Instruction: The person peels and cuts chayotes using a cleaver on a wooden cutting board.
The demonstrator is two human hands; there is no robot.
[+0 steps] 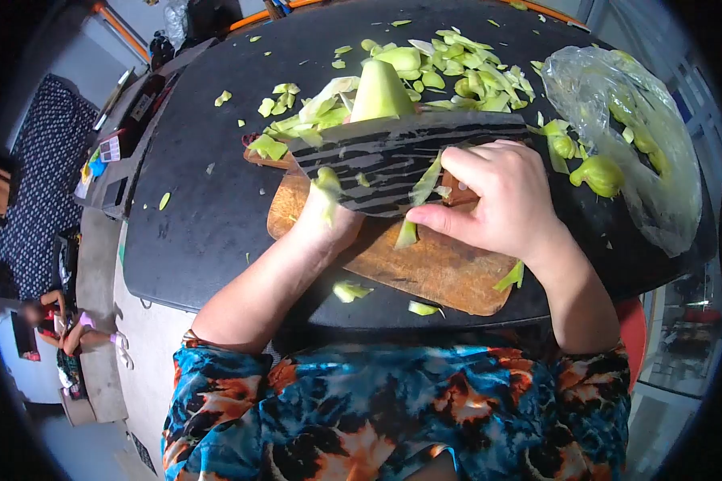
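Note:
My right hand [497, 188] is closed around the brown handle of a wide-bladed knife [377, 160]. The dark, streaked blade lies across the view, and a thin strip of green peel [427, 180] clings to it by my right thumb and index finger. Behind the blade is my left hand [329, 218], its fingers mostly hidden. A pale green peeled piece of fruit or vegetable [379, 92] rises above the blade in line with my left forearm, apparently in that hand. Beneath both hands lies a wooden cutting board [441, 276], with peel scraps on and beside it.
A heap of green peelings [481, 76] covers the far side of the black table [192, 216]. To the right, a clear plastic bag [658, 160] holds green pieces, with a green lump [598, 175] at its edge. Another person [72, 329] sits far off left.

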